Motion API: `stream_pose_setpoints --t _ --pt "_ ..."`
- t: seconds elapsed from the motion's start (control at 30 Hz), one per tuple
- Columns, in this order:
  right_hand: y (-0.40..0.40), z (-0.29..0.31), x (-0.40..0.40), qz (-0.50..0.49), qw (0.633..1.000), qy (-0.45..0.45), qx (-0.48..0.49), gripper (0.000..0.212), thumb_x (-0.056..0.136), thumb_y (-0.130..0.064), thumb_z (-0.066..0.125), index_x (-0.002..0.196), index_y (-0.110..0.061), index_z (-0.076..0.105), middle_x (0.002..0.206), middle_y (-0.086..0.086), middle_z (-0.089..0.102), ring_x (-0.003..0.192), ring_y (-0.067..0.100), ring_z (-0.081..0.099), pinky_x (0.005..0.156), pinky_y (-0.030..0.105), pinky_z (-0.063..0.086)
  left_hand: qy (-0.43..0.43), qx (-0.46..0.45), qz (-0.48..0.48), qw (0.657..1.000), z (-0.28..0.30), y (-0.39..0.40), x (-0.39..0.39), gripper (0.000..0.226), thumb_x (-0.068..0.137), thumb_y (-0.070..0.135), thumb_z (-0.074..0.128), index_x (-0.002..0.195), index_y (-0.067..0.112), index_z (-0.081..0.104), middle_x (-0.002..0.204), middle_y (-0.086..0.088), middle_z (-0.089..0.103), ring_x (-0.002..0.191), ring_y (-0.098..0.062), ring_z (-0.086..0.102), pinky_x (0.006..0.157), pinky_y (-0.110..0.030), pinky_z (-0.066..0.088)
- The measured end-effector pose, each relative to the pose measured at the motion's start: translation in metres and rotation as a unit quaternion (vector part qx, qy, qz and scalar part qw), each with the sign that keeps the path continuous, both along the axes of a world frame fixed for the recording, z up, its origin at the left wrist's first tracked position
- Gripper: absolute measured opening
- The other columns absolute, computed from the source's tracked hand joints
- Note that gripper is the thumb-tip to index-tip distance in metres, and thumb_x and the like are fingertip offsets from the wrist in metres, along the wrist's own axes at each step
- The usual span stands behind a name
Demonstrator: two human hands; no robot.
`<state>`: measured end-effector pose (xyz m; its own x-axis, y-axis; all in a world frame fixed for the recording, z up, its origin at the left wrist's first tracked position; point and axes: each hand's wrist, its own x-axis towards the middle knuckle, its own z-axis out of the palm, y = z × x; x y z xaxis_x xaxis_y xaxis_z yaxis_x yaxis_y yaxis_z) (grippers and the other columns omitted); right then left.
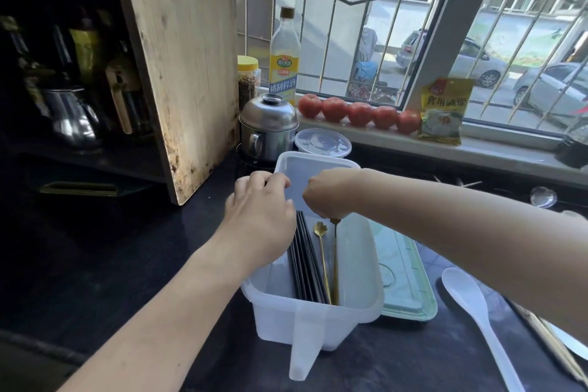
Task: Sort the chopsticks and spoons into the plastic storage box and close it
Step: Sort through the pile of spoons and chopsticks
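Note:
A translucent white storage box (318, 325) stands on the dark counter in front of me. Inside it lie several black chopsticks (305, 270) and a gold spoon (321, 251). My right hand (327, 191) pinches the top end of a second gold spoon (335, 264), which stands steeply inside the box beside the first. My left hand (261, 204) curls over the box's left rim. The pale green lid (404, 280) lies flat on the counter just right of the box. A white plastic spoon (467, 296) lies further right.
Light wooden chopsticks (553, 347) lie at the right edge. Behind the box stand a steel pot (269, 127) and a round clear container (323, 143). A wooden cutting board (184, 57) leans on the left. Tomatoes (359, 113) and a bottle (284, 57) line the windowsill.

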<state>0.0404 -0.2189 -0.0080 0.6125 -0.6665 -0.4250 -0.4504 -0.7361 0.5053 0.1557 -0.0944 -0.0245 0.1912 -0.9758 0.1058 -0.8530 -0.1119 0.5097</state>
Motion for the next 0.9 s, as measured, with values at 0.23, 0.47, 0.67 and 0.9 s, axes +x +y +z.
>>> stream_pose_setpoints --t 0.23,0.47,0.67,0.9 --pt "-0.003 -0.018 0.005 -0.023 0.999 0.032 0.035 0.025 0.098 -0.012 0.058 0.074 -0.013 0.052 0.079 0.002 0.051 0.062 0.017 0.046 0.067 0.034 0.046 0.000 -0.001 0.005 1.000 0.000 0.000 -0.001 0.041 0.105 0.028 0.040 0.146 0.027 0.041 0.154 0.003 0.033 0.145 -0.021 0.019 0.115 -0.039 0.021" --pt "-0.004 -0.018 0.006 -0.023 0.994 0.073 0.081 0.020 0.097 -0.009 0.059 0.112 -0.008 0.073 0.105 0.006 0.069 0.096 0.027 0.060 0.075 0.034 0.046 -0.004 0.003 0.005 1.000 0.002 0.001 -0.001 0.041 0.105 0.028 0.040 0.146 0.027 0.042 0.154 0.003 0.034 0.145 -0.022 0.021 0.115 -0.039 0.021" --pt "-0.008 -0.020 0.008 0.042 0.994 0.089 0.053 0.031 0.101 -0.008 0.051 0.124 -0.011 0.069 0.111 0.007 0.070 0.088 0.021 0.051 0.048 0.024 0.027 -0.004 0.003 0.007 1.000 0.002 0.001 -0.001 0.041 0.105 0.027 0.040 0.145 0.027 0.043 0.154 0.003 0.035 0.145 -0.022 0.021 0.115 -0.040 0.021" --pt "-0.009 -0.023 0.007 0.021 0.996 0.077 0.036 0.022 0.103 -0.018 0.053 0.105 -0.006 0.071 0.081 0.002 0.059 0.082 0.021 0.049 0.048 0.025 0.029 -0.007 0.005 0.010 1.000 0.002 0.001 -0.002 0.041 0.105 0.028 0.040 0.145 0.026 0.043 0.154 0.002 0.036 0.145 -0.023 0.022 0.116 -0.041 0.021"
